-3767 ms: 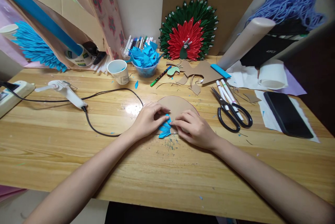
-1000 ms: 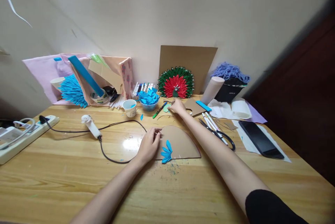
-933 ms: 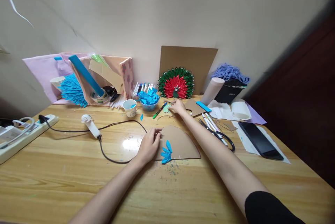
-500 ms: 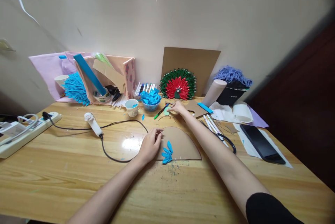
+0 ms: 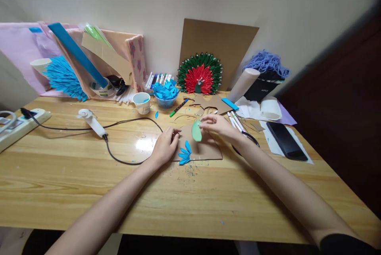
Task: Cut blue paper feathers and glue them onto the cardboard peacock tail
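Observation:
My right hand (image 5: 218, 126) pinches a pale green paper cutout (image 5: 196, 131) between thumb and fingers. The cutout is rounded, narrows toward its top, and hangs above a half-round piece of cardboard (image 5: 206, 152). Resting on the left side of that cardboard, my left hand (image 5: 165, 146) is loosely spread with nothing visible in it. Several blue paper petals (image 5: 185, 153) lie fanned at the middle of the cardboard's straight near edge. My right hand hides part of its curved edge.
Behind are a bowl of blue petals (image 5: 166, 96), a paper cup (image 5: 141, 103) and a green and red peacock craft (image 5: 200, 74). A corded glue gun (image 5: 93, 123) lies left. To the right are white markers (image 5: 235, 120), cardboard scraps (image 5: 216, 104) and a phone (image 5: 286, 140).
My right hand has brought the green cutout from the back of the table nearer, over the cardboard. My left hand stays on the cardboard. The view has tilted downward.

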A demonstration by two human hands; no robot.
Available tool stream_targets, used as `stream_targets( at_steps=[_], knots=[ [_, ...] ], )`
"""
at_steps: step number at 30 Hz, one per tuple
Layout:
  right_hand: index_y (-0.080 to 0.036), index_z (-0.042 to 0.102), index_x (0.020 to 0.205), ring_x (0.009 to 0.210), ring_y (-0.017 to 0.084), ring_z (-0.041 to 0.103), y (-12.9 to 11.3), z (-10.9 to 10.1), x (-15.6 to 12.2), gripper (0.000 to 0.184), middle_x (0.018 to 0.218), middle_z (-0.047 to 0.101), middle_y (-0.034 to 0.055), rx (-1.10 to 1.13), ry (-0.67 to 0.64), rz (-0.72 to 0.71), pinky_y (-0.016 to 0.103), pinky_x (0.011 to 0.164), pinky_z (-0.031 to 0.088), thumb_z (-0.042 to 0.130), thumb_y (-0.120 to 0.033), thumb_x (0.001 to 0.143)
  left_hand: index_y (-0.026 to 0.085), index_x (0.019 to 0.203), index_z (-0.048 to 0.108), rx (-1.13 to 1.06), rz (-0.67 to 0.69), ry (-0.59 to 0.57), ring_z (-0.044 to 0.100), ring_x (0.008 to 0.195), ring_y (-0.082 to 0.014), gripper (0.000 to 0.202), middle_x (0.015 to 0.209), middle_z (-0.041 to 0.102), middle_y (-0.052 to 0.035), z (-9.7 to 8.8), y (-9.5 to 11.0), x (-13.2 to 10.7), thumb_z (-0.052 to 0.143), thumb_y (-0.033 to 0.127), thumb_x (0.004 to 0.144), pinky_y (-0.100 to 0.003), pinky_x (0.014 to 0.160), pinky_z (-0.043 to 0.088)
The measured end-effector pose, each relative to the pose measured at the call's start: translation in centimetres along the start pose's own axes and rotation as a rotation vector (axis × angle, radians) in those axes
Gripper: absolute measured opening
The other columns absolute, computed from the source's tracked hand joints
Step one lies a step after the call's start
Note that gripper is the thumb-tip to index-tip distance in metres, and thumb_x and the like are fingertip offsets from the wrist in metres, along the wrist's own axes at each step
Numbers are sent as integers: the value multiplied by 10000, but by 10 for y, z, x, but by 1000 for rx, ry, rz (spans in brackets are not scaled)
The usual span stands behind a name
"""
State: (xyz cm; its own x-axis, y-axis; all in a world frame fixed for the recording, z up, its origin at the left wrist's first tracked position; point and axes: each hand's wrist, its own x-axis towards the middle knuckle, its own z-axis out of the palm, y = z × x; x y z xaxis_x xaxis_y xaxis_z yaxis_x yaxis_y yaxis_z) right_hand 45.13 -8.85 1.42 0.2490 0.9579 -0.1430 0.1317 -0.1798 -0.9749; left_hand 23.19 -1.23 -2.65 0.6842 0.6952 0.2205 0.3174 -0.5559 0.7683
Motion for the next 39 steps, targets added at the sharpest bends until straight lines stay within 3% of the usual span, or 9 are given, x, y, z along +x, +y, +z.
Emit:
stream_targets(
  at_steps=[3,6,12,26,34,39],
  knots=[
    [-159,577,868,593,117,601,19,13,-33,388,670,651,6,33,-85,131,251,590,470,769,-370,605,168,973,575,32,14,-3,595,940,-191,183,997,642,-71,1,0,1,419,190,879,-344,851,458],
    [-165,565,866,614,132,610,26,21,-44,384,654,649,0,6,-37,130,251,572,471,769,-353,600,172,993,572,38,24,-1,595,946,-188,195,1003,640,-69,1,0,1,411,187,883,-342,851,458],
    [-163,573,919,585,124,584,28,30,-40,394,669,652,8,-30,-2,59,221,471,424,753,-346,621,183,962,578,64,38,-10,589,933,-186,183,973,642,-55,0,2,1,414,189,880,-345,843,455],
    [-169,608,903,663,124,566,38,37,-44,276,742,625,12,-199,102,-71,257,606,445,705,-311,688,173,965,577,106,114,-77,564,891,-184,160,919,608,-52,-2,7,0,463,212,861,-326,801,449],
    [-173,588,882,679,124,560,37,39,-45,282,764,618,21,-127,136,-21,261,607,458,717,-298,664,219,974,591,132,268,-272,536,948,-208,156,980,601,-48,-3,14,-2,535,250,832,-372,858,413],
    [-185,579,850,661,122,563,38,32,-42,298,741,613,8,-63,77,0,269,611,467,736,-323,639,217,1014,584,152,258,-271,521,978,-212,183,1010,580,-61,-2,12,-3,500,244,854,-376,873,410]
  ],
)
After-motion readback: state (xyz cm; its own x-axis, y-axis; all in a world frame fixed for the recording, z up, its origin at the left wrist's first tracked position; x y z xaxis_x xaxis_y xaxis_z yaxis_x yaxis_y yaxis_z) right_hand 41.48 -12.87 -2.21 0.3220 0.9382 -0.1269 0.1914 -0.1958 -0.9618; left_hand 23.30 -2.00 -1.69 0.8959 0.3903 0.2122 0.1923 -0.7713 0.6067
